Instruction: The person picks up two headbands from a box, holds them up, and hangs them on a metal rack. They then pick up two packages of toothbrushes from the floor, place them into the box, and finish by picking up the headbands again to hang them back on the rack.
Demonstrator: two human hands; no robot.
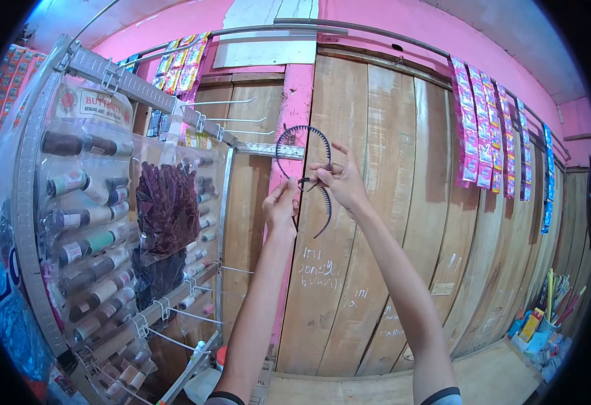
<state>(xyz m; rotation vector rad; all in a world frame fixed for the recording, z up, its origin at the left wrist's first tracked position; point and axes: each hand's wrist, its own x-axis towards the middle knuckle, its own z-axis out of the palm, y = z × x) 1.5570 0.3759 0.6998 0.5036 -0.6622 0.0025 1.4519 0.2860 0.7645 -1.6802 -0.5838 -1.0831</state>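
Observation:
Both my hands are raised in front of the wooden plank wall. A dark toothed headband (303, 127) arches above them as a loop. Below it, the curved toothed arm of a second dark headband (328, 210) hangs down. My left hand (282, 201) pinches the lower end of the upper headband, fingers pressed together. At the right side, my right hand (343, 179) grips it between thumb and fingertips, with some fingers raised. The second headband comes out right beneath my right thumb, and its upper part is hidden there.
A metal rack (35, 196) stands on the left with plastic-bagged thread spools (93, 243), dark maroon scrunchies (167, 209) and jutting wire hooks (231, 120). Pink sachet strips (468, 128) hang from a rail on the right. Pens in a container (545, 324) stand lower right on a wooden surface (471, 378).

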